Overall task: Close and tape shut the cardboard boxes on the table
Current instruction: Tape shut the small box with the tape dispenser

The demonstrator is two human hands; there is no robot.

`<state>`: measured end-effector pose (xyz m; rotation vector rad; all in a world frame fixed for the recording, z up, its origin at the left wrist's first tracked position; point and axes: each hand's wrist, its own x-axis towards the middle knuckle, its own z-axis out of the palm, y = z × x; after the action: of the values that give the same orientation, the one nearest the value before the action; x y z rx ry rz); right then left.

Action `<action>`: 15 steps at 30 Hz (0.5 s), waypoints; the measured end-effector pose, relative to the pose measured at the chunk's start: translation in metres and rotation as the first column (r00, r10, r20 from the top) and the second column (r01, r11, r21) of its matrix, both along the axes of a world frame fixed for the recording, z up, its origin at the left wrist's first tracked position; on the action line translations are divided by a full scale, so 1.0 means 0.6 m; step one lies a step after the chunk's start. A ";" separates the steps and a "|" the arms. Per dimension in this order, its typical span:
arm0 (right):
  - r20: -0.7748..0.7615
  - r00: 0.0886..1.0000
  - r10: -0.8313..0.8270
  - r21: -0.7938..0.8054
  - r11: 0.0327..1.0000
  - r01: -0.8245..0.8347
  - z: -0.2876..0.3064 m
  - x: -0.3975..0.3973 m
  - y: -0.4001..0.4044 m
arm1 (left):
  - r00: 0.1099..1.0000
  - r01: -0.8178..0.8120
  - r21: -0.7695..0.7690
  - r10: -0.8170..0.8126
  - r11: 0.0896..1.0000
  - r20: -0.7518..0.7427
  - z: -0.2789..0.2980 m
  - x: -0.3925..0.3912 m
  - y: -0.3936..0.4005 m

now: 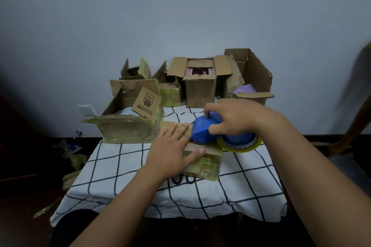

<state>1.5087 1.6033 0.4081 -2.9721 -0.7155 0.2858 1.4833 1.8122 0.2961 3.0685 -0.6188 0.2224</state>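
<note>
A small closed cardboard box (206,161) with yellowish tape on it lies in the middle of the table. My left hand (171,149) lies flat on its top, fingers straight, thumb along the front edge. My right hand (234,117) grips a blue tape dispenser (202,129) that sits on the box's right end, with its yellowish tape roll (240,144) hanging off to the right. An open box (128,124) with raised flaps stands to the left, touching the small box.
Several open cardboard boxes stand along the back: a tall one (200,82) in the centre, a wide one (253,78) at right, smaller ones (136,70) at left. The table has a white cloth (120,166) with a black grid. Tape scraps lie on the dark floor (70,152) at left.
</note>
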 end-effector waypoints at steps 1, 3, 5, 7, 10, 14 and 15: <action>0.009 1.000 0.015 -0.037 0.999 -0.015 -0.001 0.003 0.009 | 1.000 0.001 0.007 -0.001 1.000 0.005 -0.001 0.000 0.000; 0.021 0.999 0.042 -0.095 0.995 -0.040 -0.005 0.010 0.027 | 1.000 0.002 0.002 -0.002 1.000 0.011 -0.002 0.001 0.001; 0.013 0.998 0.065 -0.151 0.987 -0.063 -0.009 0.018 0.038 | 1.000 0.002 -0.018 -0.002 1.000 0.001 -0.002 0.002 0.003; 0.000 0.997 0.082 -0.199 0.977 -0.081 -0.010 0.023 0.042 | 1.000 -0.003 -0.026 0.002 1.000 -0.012 -0.002 0.003 0.005; -0.010 0.995 0.094 -0.183 0.979 -0.094 -0.006 0.026 0.039 | 1.000 -0.007 -0.039 0.006 0.999 -0.028 -0.003 0.008 0.009; -0.023 0.996 0.083 -0.052 0.995 -0.084 0.001 0.027 0.024 | 0.999 0.008 -0.058 -0.010 0.998 -0.032 -0.005 0.014 0.021; -0.023 0.997 0.074 -0.019 0.997 -0.075 0.001 0.027 0.018 | 0.999 0.014 -0.064 -0.016 0.998 -0.034 -0.004 0.013 0.022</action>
<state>1.5248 1.6138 0.4088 -2.9606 -0.8268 0.3320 1.4914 1.8251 0.2936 2.9988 -0.6200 0.1857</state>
